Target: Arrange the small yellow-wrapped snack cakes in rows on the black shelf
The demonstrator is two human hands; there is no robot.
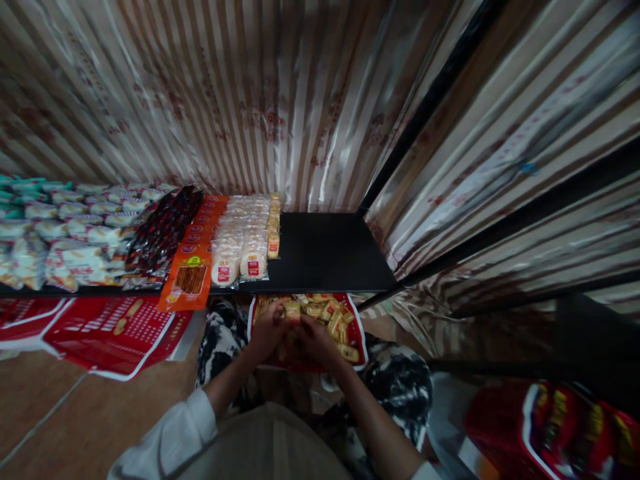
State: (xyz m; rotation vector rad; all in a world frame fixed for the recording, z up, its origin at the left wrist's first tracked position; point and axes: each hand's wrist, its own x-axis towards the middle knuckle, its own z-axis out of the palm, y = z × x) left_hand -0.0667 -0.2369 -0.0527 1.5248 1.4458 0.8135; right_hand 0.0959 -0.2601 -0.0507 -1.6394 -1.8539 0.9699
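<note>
Over a red box of small golden wrapped snack packets, my left hand and my right hand come close together. Between their fingertips is one snack packet, gripped from both sides. My fingers partly cover it and the packets beneath. Just beyond the box runs a black shelf. A short row of similar yellow packets stands on it, beside rows of round white crackers in clear wrap.
Orange snack packs, dark red packets and white packets fill the shelf's left. Black metal posts slant on the right before striped sheeting. Red packaging hangs below left; another red box stands lower right.
</note>
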